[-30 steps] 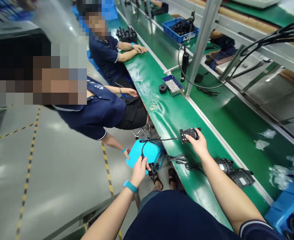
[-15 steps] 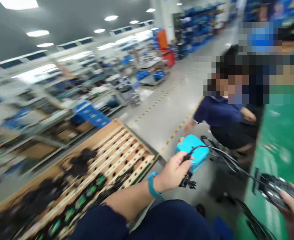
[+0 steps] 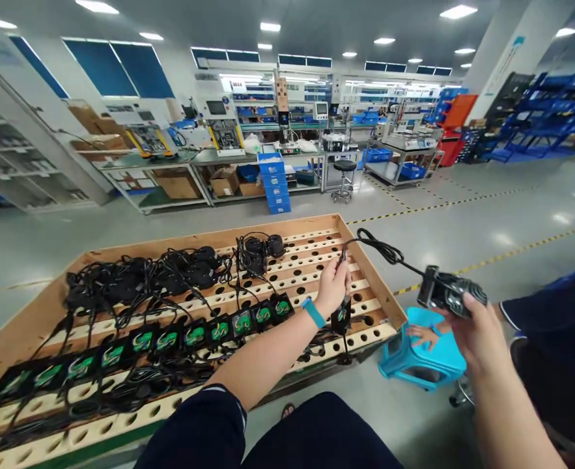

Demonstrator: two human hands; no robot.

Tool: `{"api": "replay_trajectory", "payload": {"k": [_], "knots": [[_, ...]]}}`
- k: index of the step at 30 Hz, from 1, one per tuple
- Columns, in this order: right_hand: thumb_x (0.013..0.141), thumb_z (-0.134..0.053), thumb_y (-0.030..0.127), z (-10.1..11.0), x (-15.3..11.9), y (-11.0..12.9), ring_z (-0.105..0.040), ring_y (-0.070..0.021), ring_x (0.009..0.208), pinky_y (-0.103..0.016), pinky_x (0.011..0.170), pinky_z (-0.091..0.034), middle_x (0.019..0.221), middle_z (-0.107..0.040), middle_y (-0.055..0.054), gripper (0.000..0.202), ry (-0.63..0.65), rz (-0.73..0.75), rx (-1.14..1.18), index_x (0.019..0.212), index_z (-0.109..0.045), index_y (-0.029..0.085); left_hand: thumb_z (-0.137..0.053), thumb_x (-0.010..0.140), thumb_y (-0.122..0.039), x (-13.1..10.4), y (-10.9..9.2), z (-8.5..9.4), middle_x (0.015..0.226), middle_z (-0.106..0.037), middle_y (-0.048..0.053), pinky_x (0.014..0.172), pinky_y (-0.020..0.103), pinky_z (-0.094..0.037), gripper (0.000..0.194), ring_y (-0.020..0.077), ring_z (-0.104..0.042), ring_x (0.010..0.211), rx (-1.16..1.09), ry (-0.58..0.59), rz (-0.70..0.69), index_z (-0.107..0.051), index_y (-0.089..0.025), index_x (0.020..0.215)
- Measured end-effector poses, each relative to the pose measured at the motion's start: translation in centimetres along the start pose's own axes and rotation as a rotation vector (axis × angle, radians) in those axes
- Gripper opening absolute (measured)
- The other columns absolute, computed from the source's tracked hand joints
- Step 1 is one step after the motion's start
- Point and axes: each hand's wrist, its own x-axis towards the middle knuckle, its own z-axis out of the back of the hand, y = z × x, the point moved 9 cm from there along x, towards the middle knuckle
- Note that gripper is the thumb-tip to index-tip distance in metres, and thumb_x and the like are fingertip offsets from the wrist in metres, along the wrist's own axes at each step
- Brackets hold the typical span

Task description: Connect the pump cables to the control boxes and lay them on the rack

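Observation:
My left hand [image 3: 332,286], with a teal band at the wrist, is closed around a black cable [image 3: 378,244] over the right end of a wooden tray [image 3: 365,264]. Below that hand hangs a small black box [image 3: 340,317], partly hidden by my fingers. The cable loops across to a black device [image 3: 448,293] with a ringed round part and a bracket at one end. My right hand [image 3: 480,332] grips this device above a turquoise stool. In the tray lie a row of black boxes with green circuit boards [image 3: 194,333] and black round units with cables [image 3: 199,270].
A co-worker's hand [image 3: 424,335] rests on the turquoise stool [image 3: 414,365] at the right. Beyond the tray are a stack of blue bins [image 3: 274,182], a round stool [image 3: 344,167] and workbenches with machines. Yellow-black tape [image 3: 463,202] marks the floor.
My view has swung left, from the green table to the tray. The device in my right hand has come off the table's side, and my left hand is now over the tray.

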Motion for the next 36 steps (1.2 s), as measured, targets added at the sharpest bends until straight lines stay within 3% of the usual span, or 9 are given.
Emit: {"api": "replay_trajectory", "payload": {"k": [2, 5, 8, 11, 14, 18, 24, 32, 36], "knots": [[0.073, -0.076, 0.047, -7.3, 1.3, -0.7, -0.067, -0.0218, 0.088, -0.039, 0.069, -0.062, 0.105, -0.067, -0.007, 0.038, 0.101, -0.037, 0.164, 0.102, -0.068, 0.024, -0.056, 0.085, -0.066, 2.9, 1.2, 4.0, 0.065, -0.046, -0.007, 0.041, 0.020, -0.036, 0.048, 0.0077, -0.043, 0.046, 0.023, -0.050, 0.017, -0.053, -0.021, 0.101], [0.073, -0.078, 0.045, -16.0, 2.8, -3.0, -0.065, -0.0168, 0.087, -0.028, 0.066, -0.060, 0.107, -0.066, -0.004, 0.043, 0.193, -0.086, 0.239, 0.108, -0.065, 0.023, -0.057, 0.085, -0.065, 5.4, 3.7, 9.8, 0.062, -0.047, -0.007, 0.047, 0.023, -0.042, 0.045, 0.0095, -0.047, 0.048, 0.078, -0.119, 0.070, -0.051, -0.021, 0.090], [0.075, -0.076, 0.047, -23.4, 3.7, -8.3, -0.066, -0.0179, 0.087, -0.029, 0.067, -0.060, 0.103, -0.068, -0.004, 0.044, 0.277, -0.276, 0.226, 0.109, -0.063, 0.022, -0.058, 0.085, -0.064, 5.4, 5.6, 15.7, 0.061, -0.050, -0.005, 0.057, 0.026, -0.046, 0.043, 0.0122, -0.053, 0.055, 0.168, -0.222, 0.085, -0.047, -0.022, 0.082], [0.083, -0.067, 0.048, -30.3, 3.2, -14.9, -0.067, -0.0218, 0.092, -0.036, 0.072, -0.062, 0.107, -0.069, -0.009, 0.040, 0.395, -0.508, 0.120, 0.112, -0.058, 0.021, -0.050, 0.091, -0.063, 3.5, 5.9, 20.8, 0.064, -0.052, -0.004, 0.065, 0.030, -0.047, 0.041, 0.0147, -0.054, 0.060, 0.273, -0.340, 0.067, -0.046, -0.024, 0.084], [0.090, -0.061, 0.045, -36.7, 0.9, -20.7, -0.068, -0.0224, 0.096, -0.038, 0.074, -0.062, 0.113, -0.069, -0.011, 0.034, 0.525, -0.675, 0.001, 0.113, -0.055, 0.021, -0.043, 0.095, -0.061, 1.4, 5.4, 24.0, 0.071, -0.057, 0.000, 0.080, 0.034, -0.047, 0.039, 0.0180, -0.058, 0.072, 0.385, -0.434, 0.051, -0.048, -0.024, 0.084], [0.090, -0.064, 0.044, -43.6, -3.1, -25.5, -0.069, -0.0210, 0.088, -0.037, 0.069, -0.062, 0.105, -0.070, -0.009, 0.031, 0.638, -0.810, -0.067, 0.108, -0.057, 0.020, -0.049, 0.092, -0.062, -0.2, 6.0, 25.6, 0.085, -0.064, 0.005, 0.086, 0.036, -0.047, 0.041, 0.0222, -0.061, 0.086, 0.476, -0.450, 0.095, -0.057, -0.021, 0.094], [0.088, -0.068, 0.041, -48.7, -5.6, -28.3, -0.067, -0.0191, 0.077, -0.031, 0.062, -0.059, 0.096, -0.071, -0.008, 0.029, 0.759, -0.798, -0.163, 0.104, -0.062, 0.018, -0.044, 0.095, -0.061, -1.3, 7.7, 26.7, 0.086, -0.065, 0.006, 0.068, 0.030, -0.047, 0.043, 0.0206, -0.060, 0.080, 0.486, -0.416, 0.184, -0.058, -0.020, 0.100], [0.092, -0.062, 0.042, -48.9, -4.6, -27.9, -0.069, -0.0199, 0.083, -0.031, 0.066, -0.059, 0.099, -0.073, -0.008, 0.028, 0.886, -0.756, -0.234, 0.107, -0.064, 0.018, -0.044, 0.097, -0.055, 0.2, 4.6, 24.9, 0.081, -0.061, 0.002, 0.067, 0.029, -0.049, 0.037, 0.0171, -0.058, 0.075, 0.461, -0.281, 0.152, -0.056, -0.021, 0.098], [0.092, -0.063, 0.043, -49.0, -5.2, -28.0, -0.070, -0.0206, 0.086, -0.029, 0.064, -0.058, 0.101, -0.073, -0.008, 0.029, 0.921, -0.750, -0.228, 0.109, -0.064, 0.019, -0.040, 0.097, -0.060, 0.8, 3.0, 24.8, 0.070, -0.055, -0.002, 0.049, 0.023, -0.042, 0.040, 0.0135, -0.054, 0.059, 0.375, -0.335, 0.144, -0.051, -0.021, 0.095]]}}
